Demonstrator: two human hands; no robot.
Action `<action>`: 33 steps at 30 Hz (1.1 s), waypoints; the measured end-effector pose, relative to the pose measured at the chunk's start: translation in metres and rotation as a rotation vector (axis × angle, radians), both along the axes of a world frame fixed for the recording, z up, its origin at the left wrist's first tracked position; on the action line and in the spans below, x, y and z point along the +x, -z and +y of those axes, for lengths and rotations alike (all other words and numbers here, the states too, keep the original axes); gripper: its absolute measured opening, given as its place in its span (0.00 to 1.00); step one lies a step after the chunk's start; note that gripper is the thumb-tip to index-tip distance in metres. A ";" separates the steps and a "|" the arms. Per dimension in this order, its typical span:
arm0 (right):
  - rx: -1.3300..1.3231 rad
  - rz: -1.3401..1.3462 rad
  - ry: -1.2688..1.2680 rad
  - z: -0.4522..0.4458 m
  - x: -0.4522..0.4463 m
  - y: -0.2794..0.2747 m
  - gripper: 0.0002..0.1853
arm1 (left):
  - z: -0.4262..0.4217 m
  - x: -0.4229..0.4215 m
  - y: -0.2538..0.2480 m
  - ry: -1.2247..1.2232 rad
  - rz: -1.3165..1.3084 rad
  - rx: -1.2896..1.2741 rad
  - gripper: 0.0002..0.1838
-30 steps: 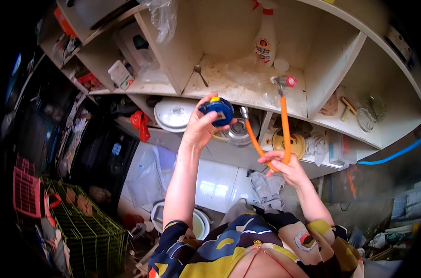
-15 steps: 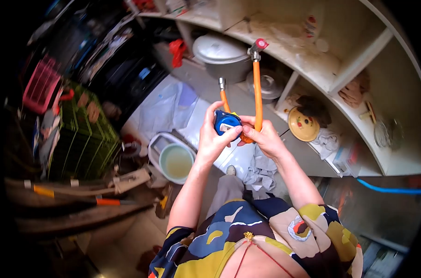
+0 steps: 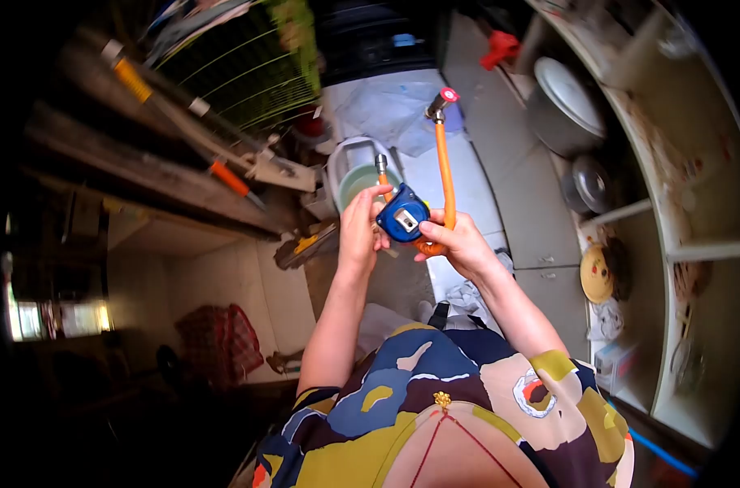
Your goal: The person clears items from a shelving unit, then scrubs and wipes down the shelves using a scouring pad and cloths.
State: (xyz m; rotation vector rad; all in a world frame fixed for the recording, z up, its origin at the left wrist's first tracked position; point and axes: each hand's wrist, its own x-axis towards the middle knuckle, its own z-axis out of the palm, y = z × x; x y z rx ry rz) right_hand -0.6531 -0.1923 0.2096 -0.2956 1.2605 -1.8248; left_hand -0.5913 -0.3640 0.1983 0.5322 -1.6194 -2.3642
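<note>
Right hand point(image 3: 461, 242) around orange hose point(image 3: 445, 171), touching tape measure point(image 3: 401, 210).

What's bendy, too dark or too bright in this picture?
In the head view, the shelf unit curves at the right, likely lens distortion; the corners go black; the bright patch at far left is washed out; the blue tape measure looks fairly clear.

A single head-worn camera faces forward and steeply down: patterned top point(image 3: 378, 423) close at six o'clock, left hand point(image 3: 360, 232) and right hand point(image 3: 465, 244) near the centre, shelves point(image 3: 702, 251) farther off at three o'clock.
</note>
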 end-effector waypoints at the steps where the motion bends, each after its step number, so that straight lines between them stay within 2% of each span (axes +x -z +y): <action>1: -0.020 -0.040 -0.015 -0.020 0.006 -0.002 0.18 | -0.023 0.018 0.003 -0.017 0.028 0.113 0.23; 2: -0.005 -0.050 -0.014 -0.043 0.015 -0.002 0.18 | -0.045 0.036 0.004 -0.059 0.025 0.125 0.23; 5: 0.030 -0.064 -0.143 -0.104 0.038 0.011 0.15 | -0.097 0.093 0.004 -0.192 -0.005 -0.187 0.22; 6: 0.049 -0.084 -0.174 -0.126 0.050 0.007 0.13 | -0.105 0.108 0.004 -0.239 -0.063 -0.371 0.27; 7: 0.041 -0.084 -0.252 -0.147 0.060 0.015 0.13 | -0.116 0.118 0.007 -0.327 -0.062 -0.906 0.33; 8: 0.052 -0.043 -0.333 -0.166 0.069 0.028 0.13 | -0.118 0.131 -0.002 -0.372 -0.168 -0.982 0.35; 9: 0.060 0.000 -0.411 -0.186 0.082 0.036 0.12 | -0.122 0.144 -0.021 -0.379 -0.404 -0.975 0.34; 13: 0.171 0.001 -0.618 -0.252 0.135 0.024 0.13 | -0.170 0.202 -0.002 -0.563 -0.530 -0.855 0.29; 14: 0.166 -0.005 -0.673 -0.269 0.146 0.025 0.13 | -0.180 0.219 -0.002 -0.525 -0.634 -0.735 0.24; 17: 0.173 0.006 -0.847 -0.302 0.167 0.034 0.13 | -0.195 0.250 0.012 -0.706 -0.695 -0.680 0.20; 19: 0.226 -0.028 -0.968 -0.339 0.185 0.023 0.13 | -0.214 0.272 0.025 -0.958 -0.629 -0.487 0.19; 21: 0.206 -0.024 -1.039 -0.359 0.189 0.034 0.14 | -0.227 0.284 0.045 -1.023 -0.625 -0.383 0.20; 24: 0.182 -0.069 -1.120 -0.405 0.200 0.031 0.15 | -0.254 0.305 0.047 -1.117 -0.609 -0.413 0.21; 26: 0.213 -0.099 -1.189 -0.440 0.208 0.030 0.15 | -0.273 0.319 0.040 -1.150 -0.806 -0.688 0.21; 27: 0.205 -0.070 -1.235 -0.461 0.212 0.026 0.15 | -0.277 0.319 0.007 -1.184 -0.852 -0.640 0.21; 29: 0.198 -0.006 -1.305 -0.497 0.227 0.023 0.15 | -0.293 0.329 -0.011 -1.242 -0.896 -0.878 0.26; 31: 0.140 0.081 -1.408 -0.528 0.246 0.021 0.14 | -0.311 0.334 -0.030 -1.290 -0.891 -0.864 0.31; 33: 0.048 0.107 -1.502 -0.553 0.263 0.028 0.15 | -0.332 0.341 -0.023 -1.233 -1.028 -0.842 0.30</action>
